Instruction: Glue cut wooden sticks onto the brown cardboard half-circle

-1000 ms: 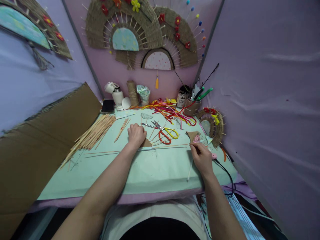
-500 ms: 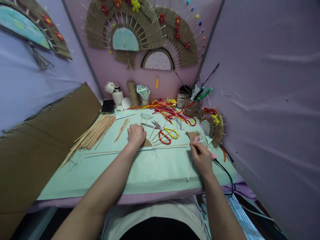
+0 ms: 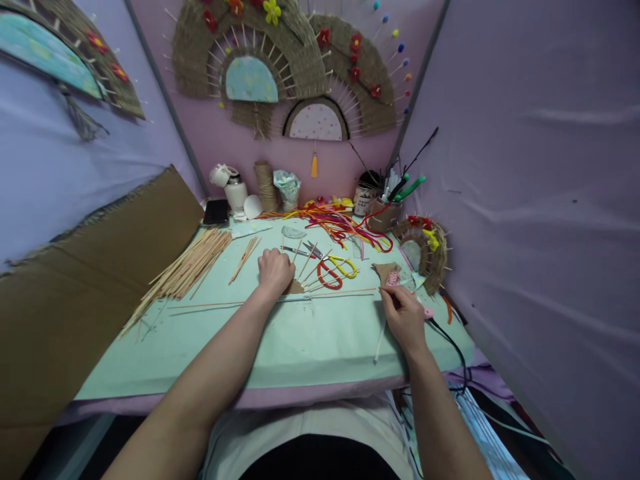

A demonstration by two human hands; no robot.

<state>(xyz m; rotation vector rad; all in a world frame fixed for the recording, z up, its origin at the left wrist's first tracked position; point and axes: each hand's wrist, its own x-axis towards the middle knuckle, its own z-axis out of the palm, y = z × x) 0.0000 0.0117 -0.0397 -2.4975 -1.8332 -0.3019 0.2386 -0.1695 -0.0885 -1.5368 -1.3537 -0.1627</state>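
Note:
My left hand (image 3: pixel 276 270) is closed over the left part of a small brown cardboard piece (image 3: pixel 296 287), its fingertips mostly hidden. A thin wooden stick (image 3: pixel 297 252) comes up from beside those fingers, and several more sticks (image 3: pixel 320 260) fan out from the cardboard. Beneath runs a long thin stick (image 3: pixel 345 292), lying nearly level across the table. At its right end my right hand (image 3: pixel 404 315) is closed in a pinch, thumb against forefinger. A pink tool with a black cord, perhaps a glue gun (image 3: pixel 429 313), shows partly behind the right hand.
Scissors (image 3: pixel 333 273) with red and yellow handles lie just past the fan of sticks. A pile of wooden sticks (image 3: pixel 193 267) is at left, beside a large cardboard sheet (image 3: pixel 110 267). Coloured pipe cleaners (image 3: pixel 340 223), a twine spool (image 3: pixel 266 187) and a tool pot (image 3: pixel 384 217) line the back.
My left hand has shifted slightly to the right, and the stick by its fingers has moved with it. My right hand stays where it was.

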